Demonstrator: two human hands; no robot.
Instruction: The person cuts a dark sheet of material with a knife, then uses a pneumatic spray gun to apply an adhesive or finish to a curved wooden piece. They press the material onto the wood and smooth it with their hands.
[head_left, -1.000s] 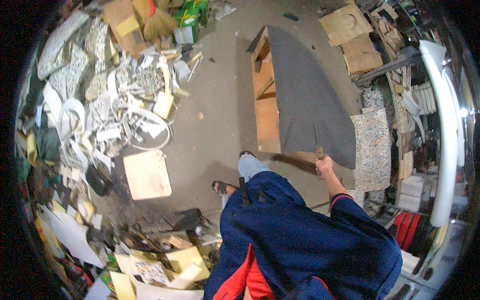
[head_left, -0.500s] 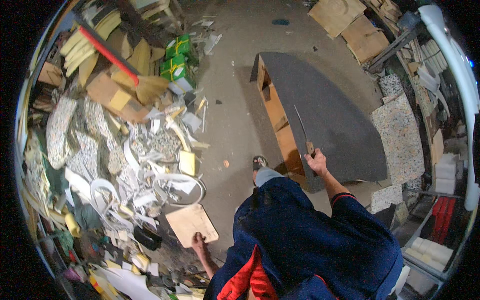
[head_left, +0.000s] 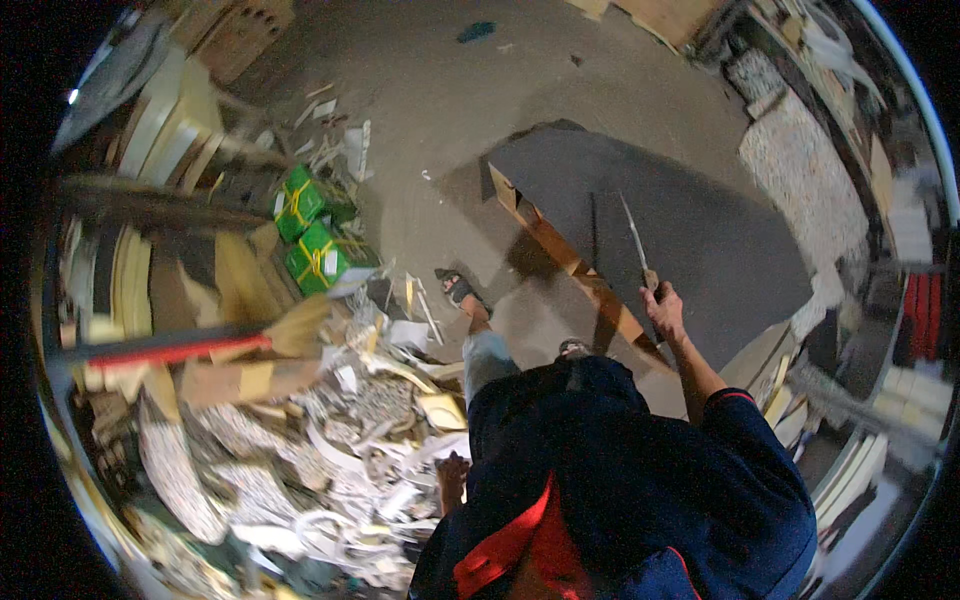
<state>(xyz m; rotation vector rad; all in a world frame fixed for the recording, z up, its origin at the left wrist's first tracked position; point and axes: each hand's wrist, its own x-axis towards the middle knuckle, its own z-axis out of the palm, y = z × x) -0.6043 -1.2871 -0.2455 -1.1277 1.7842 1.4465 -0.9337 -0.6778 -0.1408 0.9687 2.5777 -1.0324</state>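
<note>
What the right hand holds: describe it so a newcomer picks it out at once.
Find the big dark-grey piece on the floor, right of centre. By its near edge in the picture, the right hand holds a knife, tip pointing away. Its slim pale blade and brown handle set it apart from the thin dark line to its left.

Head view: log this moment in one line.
right hand: holds long wooden-handled blade; left hand: near white scrap heap; nearby: dark grey-covered wooden frame
</note>
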